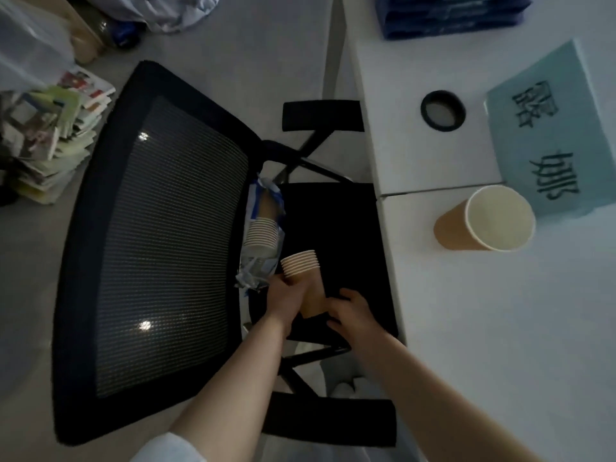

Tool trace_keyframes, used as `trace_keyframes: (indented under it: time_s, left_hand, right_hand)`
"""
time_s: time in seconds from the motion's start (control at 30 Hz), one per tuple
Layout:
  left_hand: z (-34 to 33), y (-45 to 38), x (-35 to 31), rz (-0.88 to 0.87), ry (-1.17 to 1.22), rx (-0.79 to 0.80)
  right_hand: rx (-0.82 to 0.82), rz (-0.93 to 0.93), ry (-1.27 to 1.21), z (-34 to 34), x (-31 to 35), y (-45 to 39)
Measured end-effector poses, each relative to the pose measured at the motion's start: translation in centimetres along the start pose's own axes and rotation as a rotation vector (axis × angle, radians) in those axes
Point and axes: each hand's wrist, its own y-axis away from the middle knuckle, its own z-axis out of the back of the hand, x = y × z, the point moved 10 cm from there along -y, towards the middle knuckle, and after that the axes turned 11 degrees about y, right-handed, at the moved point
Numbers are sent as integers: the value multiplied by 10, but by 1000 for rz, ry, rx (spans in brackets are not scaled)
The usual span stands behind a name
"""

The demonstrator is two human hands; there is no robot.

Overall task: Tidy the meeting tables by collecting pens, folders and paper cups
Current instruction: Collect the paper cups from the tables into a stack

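Note:
My left hand [287,296] grips a nested stack of brown paper cups [305,271] over the black seat of an office chair [336,228]. My right hand [350,311] sits just right of the stack's bottom end, fingers curled at it; whether it holds the stack is unclear. A second stack of cups in a torn blue-and-white plastic wrapper [261,241] lies against the chair's mesh backrest. A single brown paper cup [483,221] stands on the white table [500,328] at the right.
A pale blue sheet with handwritten characters [546,128] lies on the table beside a black cable grommet [442,110]. Blue folders [450,15] are stacked at the table's far end. A pile of magazines [50,141] sits on the floor at left. Chair armrests [328,425] flank the seat.

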Motion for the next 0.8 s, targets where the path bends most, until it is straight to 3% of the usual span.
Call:
trace_keyframes:
  time_s: [0.2,0.4,0.8]
  left_hand:
    - [-5,-48,17,29,-133,-33]
    - [-4,-69,34,38,-240,65]
    - [9,-18,26,74,-235,69]
  right_hand:
    - [-40,-59,-183,-13,-16,-52]
    - [-35,-41,-252,-21,-18,-66]
    - [-41,85,-141,-7,-4,12]
